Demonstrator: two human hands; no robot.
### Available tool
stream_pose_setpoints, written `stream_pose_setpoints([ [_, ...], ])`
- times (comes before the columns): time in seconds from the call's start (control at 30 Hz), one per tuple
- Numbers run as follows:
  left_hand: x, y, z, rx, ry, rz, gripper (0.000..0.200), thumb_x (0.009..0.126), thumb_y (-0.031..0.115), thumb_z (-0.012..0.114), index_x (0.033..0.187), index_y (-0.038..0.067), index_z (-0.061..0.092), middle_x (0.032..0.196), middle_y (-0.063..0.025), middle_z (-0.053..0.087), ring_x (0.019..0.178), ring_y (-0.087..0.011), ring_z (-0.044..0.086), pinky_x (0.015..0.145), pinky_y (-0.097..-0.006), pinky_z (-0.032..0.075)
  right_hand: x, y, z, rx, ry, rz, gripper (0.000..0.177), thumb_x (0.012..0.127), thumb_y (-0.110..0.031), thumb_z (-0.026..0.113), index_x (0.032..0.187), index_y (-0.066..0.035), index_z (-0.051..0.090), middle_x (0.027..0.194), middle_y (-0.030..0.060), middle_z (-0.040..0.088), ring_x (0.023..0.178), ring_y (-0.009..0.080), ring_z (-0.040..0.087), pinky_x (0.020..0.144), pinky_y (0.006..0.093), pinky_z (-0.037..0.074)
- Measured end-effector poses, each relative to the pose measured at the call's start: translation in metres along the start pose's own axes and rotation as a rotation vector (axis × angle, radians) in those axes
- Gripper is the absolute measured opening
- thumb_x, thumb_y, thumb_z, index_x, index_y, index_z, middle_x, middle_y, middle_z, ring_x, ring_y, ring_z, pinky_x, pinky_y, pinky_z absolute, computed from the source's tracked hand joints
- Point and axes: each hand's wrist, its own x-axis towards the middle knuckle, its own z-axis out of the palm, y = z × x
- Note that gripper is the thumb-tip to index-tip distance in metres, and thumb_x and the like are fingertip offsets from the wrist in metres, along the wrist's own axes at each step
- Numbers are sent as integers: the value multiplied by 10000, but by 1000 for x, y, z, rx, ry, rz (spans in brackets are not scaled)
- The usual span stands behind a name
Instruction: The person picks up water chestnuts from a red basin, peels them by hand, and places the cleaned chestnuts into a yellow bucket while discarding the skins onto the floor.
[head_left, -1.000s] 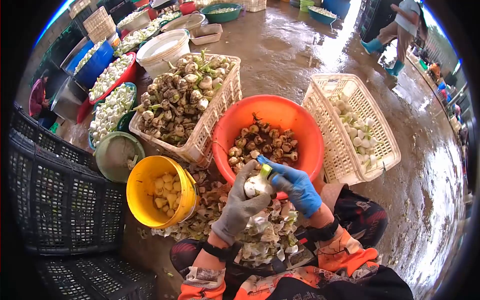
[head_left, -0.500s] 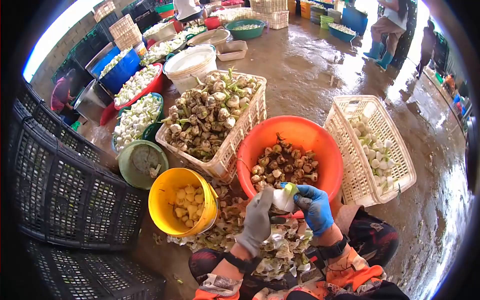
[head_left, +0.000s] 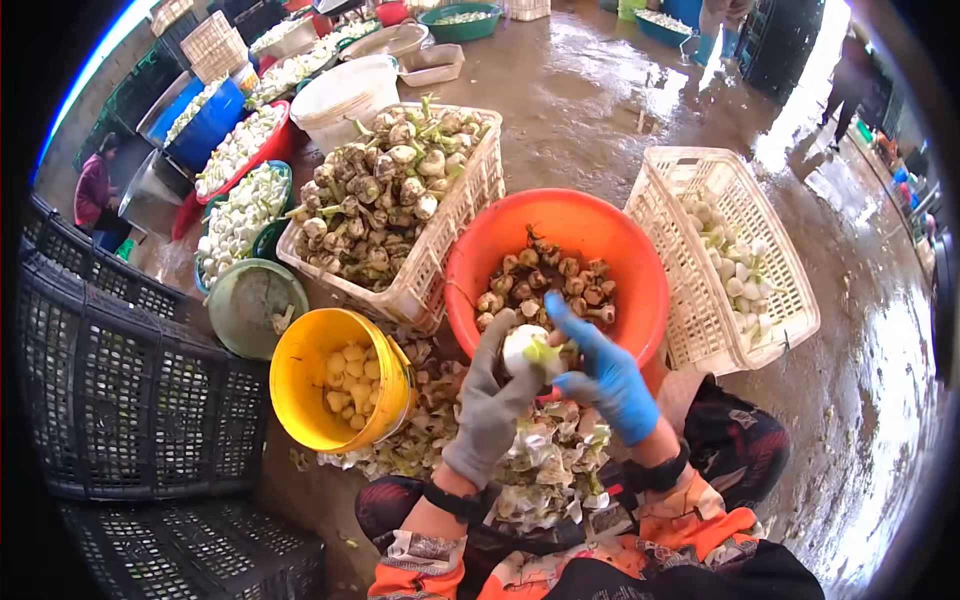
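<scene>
My left hand [head_left: 490,395], in a grey glove, is closed around a peeled white garlic bulb [head_left: 522,350] with a pale green stem end. My right hand [head_left: 605,375], in a blue glove, is right beside the bulb with fingers stretched apart, index finger pointing up. Just beyond both hands is an orange basin [head_left: 640,235] holding small brownish garlic bulbs [head_left: 590,285]. Below them lies a heap of papery skins [head_left: 550,470] between the knees.
To the left are a yellow bucket [head_left: 285,375] of pale bulbs and a white crate [head_left: 455,235] heaped with dirty garlic. A second white crate [head_left: 685,290] at right holds cleaned bulbs. Black crates [head_left: 130,380] line the left. A person [head_left: 92,190] is at far left.
The right hand has opened its fingers and loosened from the bulb, which has turned in the left hand. The view has shifted, so the containers appear higher and further left.
</scene>
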Motion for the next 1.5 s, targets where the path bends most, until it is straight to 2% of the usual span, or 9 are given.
stream_pose_setpoints([
  [0.17,2,-11,-5,0,-17,-53,552,857,-8,663,1355,49,433,1142,-86,586,921,-130,615,745,-247,543,3,43,-3,-325,86,-178,271,845,51,620,1114,29,598,977,78,643,851,189,594,850,298,472],
  [0.33,-12,21,-6,-314,-233,-199,705,751,18,736,1378,38,415,1033,-94,638,757,-186,653,641,-285,538,18,84,-33,867,458,195,221,885,-78,576,1061,55,588,1014,150,659,952,241,639,868,380,516],
  [0.47,-2,22,-18,-187,-236,-193,819,694,66,744,1421,28,368,1067,-84,616,872,-177,647,767,-294,536,-39,123,-28,-765,-310,272,393,907,-173,619,1230,37,543,1227,127,619,1099,240,604,937,343,454],
  [0.63,-2,18,-8,-101,-166,-200,749,665,3,704,1365,-1,438,1160,-94,598,1016,-169,613,892,-293,509,-10,-1,-31,-125,-87,72,456,938,-84,574,1379,-48,463,1357,77,544,1102,161,567,936,299,447],
  [0.77,-5,6,0,-43,-207,-171,603,740,-62,595,1326,-20,457,1217,-168,562,1115,-269,590,783,-400,613,7,-23,-20,-1111,-310,-331,493,742,-74,691,1218,-61,563,896,148,605,827,357,583,691,415,478],
  [0.93,-12,4,-9,325,-350,139,528,878,75,594,1361,-10,401,1156,-170,584,1102,-263,598,703,-334,613,-10,-7,-14,-1109,-245,-338,434,687,-106,722,1102,-83,598,854,124,605,799,330,593,665,417,478],
  [1.0,-7,10,-14,-318,-269,-554,532,898,188,607,1348,-21,415,1160,-156,589,1124,-256,584,656,-298,598,-12,-5,-14,-1185,-193,-280,391,678,-99,717,1053,-90,604,821,113,585,774,327,587,638,418,474],
  [1.33,-2,32,3,110,-388,-319,831,794,139,739,1456,-19,263,1167,-109,590,996,-153,589,848,-286,481,50,22,-46,-1130,319,-492,146,747,-36,594,887,-77,595,765,136,582,702,338,598,612,427,480],
  [1.5,-6,22,-1,166,-128,-160,857,825,183,746,1471,-14,218,1000,-108,640,867,-152,631,781,-283,506,-51,175,-57,-1224,-510,166,304,837,-205,587,1101,-56,604,941,200,655,849,352,653,745,450,515],
])
